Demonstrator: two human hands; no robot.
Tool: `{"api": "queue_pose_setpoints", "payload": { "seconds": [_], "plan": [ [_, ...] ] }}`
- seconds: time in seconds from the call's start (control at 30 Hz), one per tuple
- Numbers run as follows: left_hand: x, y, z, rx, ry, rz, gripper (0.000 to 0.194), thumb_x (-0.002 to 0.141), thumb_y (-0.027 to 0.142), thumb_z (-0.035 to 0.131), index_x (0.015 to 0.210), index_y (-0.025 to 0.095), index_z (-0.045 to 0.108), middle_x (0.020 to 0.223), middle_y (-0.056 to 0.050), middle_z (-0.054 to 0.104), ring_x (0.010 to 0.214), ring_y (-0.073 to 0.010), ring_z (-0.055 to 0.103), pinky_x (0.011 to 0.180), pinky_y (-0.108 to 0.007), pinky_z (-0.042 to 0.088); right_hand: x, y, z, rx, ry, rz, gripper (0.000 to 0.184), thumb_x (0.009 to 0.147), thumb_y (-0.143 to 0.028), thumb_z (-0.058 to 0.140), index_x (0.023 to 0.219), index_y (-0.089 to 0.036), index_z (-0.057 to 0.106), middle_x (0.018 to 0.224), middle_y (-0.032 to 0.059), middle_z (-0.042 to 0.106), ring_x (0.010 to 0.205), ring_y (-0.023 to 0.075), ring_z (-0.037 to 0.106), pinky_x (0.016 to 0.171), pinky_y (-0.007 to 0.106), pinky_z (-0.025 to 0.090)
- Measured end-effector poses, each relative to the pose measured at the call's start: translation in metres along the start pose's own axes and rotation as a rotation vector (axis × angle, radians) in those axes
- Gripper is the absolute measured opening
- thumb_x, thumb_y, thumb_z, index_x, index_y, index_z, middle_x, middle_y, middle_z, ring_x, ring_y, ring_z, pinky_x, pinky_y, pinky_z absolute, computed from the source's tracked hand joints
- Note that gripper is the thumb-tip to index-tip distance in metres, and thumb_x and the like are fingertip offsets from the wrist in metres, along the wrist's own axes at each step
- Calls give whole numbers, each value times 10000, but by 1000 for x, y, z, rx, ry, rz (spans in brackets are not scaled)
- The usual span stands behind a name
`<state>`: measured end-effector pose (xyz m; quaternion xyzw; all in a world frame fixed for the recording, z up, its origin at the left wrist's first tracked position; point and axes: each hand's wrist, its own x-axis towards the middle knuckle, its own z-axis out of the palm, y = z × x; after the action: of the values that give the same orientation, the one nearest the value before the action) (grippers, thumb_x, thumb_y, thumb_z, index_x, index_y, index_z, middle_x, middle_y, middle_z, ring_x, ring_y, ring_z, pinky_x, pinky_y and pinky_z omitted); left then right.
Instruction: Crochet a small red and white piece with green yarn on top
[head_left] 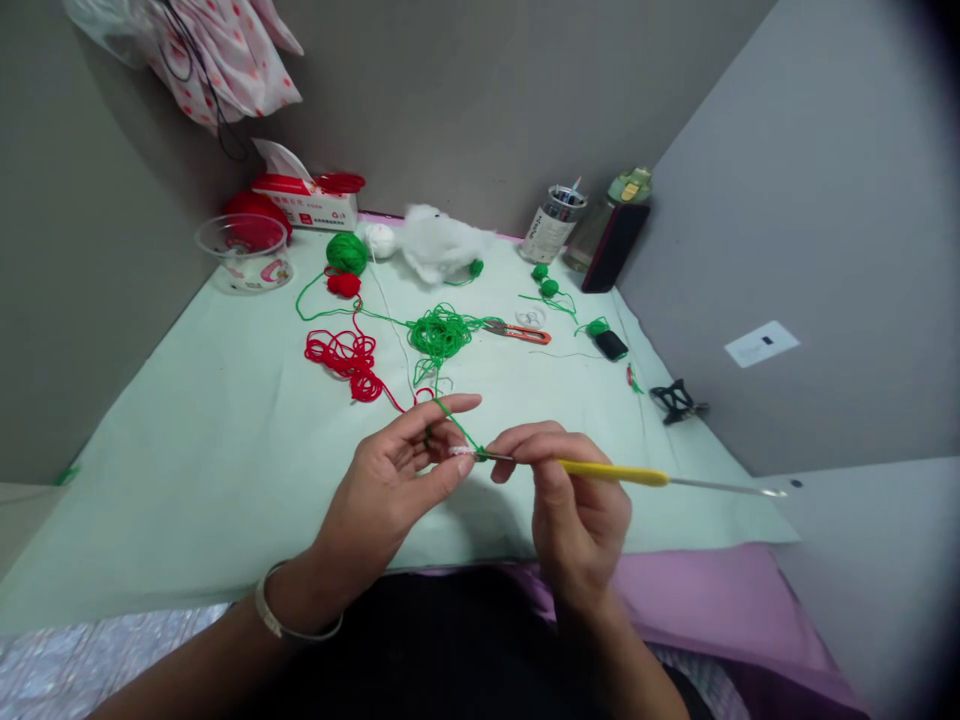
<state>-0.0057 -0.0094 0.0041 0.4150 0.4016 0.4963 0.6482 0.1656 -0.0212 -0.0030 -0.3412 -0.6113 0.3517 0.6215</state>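
My left hand pinches a small crocheted piece in white and green between thumb and fingers. Green yarn runs over its raised index finger down to the stitches. A double-ended crochet hook with a yellow grip lies in my right hand, its fingers closed around the grip. The hook's near tip meets the green loop at the piece, and its other metal end points right. Beyond my hands lie a loose heap of green yarn and a tangle of red yarn.
Orange-handled thread snips lie behind the hands. Yarn balls, a tissue box, a plastic tub and white fluffy stuffing stand at the back. A can and a bottle are back right, near the grey partition.
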Motion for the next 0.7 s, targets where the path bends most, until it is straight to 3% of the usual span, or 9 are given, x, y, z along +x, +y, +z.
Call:
{"api": "queue_pose_setpoints", "payload": {
  "seconds": [0.23,0.43,0.7],
  "plan": [
    [-2,1,2,178,74,113,354,889,236,817,1240,282,806,846,13,688,853,-143,638,892,-259,521,-2,-1,-3,-271,-112,-179,249,1028,-82,545,1132,-232,713,979,56,750,998,216,711,842,375,587],
    [0,5,3,155,48,102,323,871,239,832,1192,272,819,834,22,685,820,-132,641,878,-250,534,0,-2,-2,-201,-49,-121,256,1061,-126,497,1095,-252,717,961,53,756,875,213,719,741,387,592],
    [0,3,3,200,99,138,301,854,254,856,1154,263,836,838,3,717,835,-161,657,888,-280,533,4,-1,-6,-237,-110,-170,255,1054,-122,513,1125,-261,714,959,53,757,916,220,717,765,397,601]
  ]
}}
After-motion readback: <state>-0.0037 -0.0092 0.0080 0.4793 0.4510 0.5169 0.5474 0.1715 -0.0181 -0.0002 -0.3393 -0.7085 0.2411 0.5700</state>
